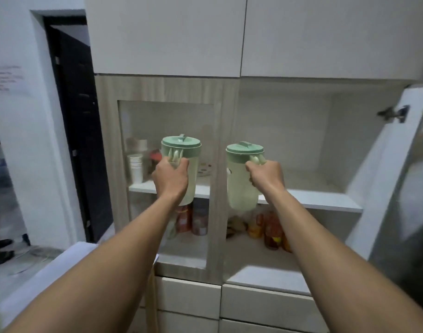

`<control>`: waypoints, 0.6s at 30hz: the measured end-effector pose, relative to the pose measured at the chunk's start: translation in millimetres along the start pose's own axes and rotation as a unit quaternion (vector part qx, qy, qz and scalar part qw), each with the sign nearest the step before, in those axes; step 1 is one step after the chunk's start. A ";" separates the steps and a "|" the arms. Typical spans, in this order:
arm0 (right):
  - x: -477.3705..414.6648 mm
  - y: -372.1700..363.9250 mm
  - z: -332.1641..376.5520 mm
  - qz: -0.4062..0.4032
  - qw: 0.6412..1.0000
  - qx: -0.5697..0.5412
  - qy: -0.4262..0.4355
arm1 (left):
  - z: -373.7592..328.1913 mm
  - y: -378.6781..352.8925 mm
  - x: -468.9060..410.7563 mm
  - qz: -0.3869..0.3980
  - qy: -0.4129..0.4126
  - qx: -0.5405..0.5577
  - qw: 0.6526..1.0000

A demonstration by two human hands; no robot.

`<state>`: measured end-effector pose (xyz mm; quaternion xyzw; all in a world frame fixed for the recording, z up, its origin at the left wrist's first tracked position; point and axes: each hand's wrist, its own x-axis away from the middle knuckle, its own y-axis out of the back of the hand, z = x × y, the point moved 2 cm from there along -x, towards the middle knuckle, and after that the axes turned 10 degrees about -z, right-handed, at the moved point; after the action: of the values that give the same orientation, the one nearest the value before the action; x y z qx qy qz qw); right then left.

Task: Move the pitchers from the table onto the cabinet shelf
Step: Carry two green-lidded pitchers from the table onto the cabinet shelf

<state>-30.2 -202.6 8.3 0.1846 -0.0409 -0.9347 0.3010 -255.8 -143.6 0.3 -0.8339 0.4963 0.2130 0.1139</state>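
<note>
Both pitchers are off the counter, neither shelved yet. My left hand grips one pitcher by its handle, in front of the closed glass door, left of the shelf. My right hand grips the other pitcher, at the shelf's front edge. Shelf bare to the right; swung-open door bounds that side.

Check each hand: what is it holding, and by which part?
The left hand grips one green-lidded pitcher by its handle. The right hand grips the other pitcher by its handle. Both are in the air before the cabinet shelf.
</note>
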 end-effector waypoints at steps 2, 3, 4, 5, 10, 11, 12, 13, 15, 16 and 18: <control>-7.5 28.8 -7.0 -0.011 1.000 0.006 -0.005 | -15.5 -15.5 20.2 0.007 -0.012 -0.004 1.000; -11.8 42.9 -10.4 -0.019 1.000 0.007 -0.006 | -23.5 -23.9 31.0 0.013 -0.012 -0.002 1.000; -17.1 56.5 -14.2 -0.029 1.000 0.009 -0.006 | -30.8 -33.3 41.3 0.020 -0.012 0.000 1.000; -21.9 68.4 -16.6 -0.037 0.999 0.014 -0.007 | -38.3 -41.0 51.2 0.027 -0.013 0.002 1.000; -47.2 121.2 -37.3 -0.059 0.998 0.028 -0.011 | -57.7 -87.2 93.9 0.076 -0.009 0.027 0.997; -53.5 128.6 -42.0 -0.063 0.998 0.028 -0.012 | -58.9 -97.5 99.4 0.087 -0.005 0.034 0.996; -59.9 135.2 -46.4 -0.068 0.997 0.030 -0.015 | -60.6 -108.0 104.4 0.095 -0.006 0.042 0.995; -66.1 141.2 -50.4 -0.072 0.997 0.034 -0.016 | -62.5 -118.2 108.8 0.103 -0.006 0.048 0.994; -79.1 151.7 -58.7 -0.083 0.996 0.041 -0.018 | -64.8 -140.8 116.2 0.117 -0.003 0.058 0.991; -87.5 156.2 -62.4 -0.091 0.995 0.043 -0.019 | -65.2 -155.2 117.8 0.124 -0.001 0.064 0.990; -104.8 161.1 -71.0 -0.102 0.994 0.042 -0.025 | -65.0 -180.7 118.5 0.133 0.006 0.075 0.988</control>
<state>162.9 -270.9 6.1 0.1771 -0.0686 -0.9623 0.1949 -32.4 -175.1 -1.6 -0.7511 0.6177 0.1833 0.1441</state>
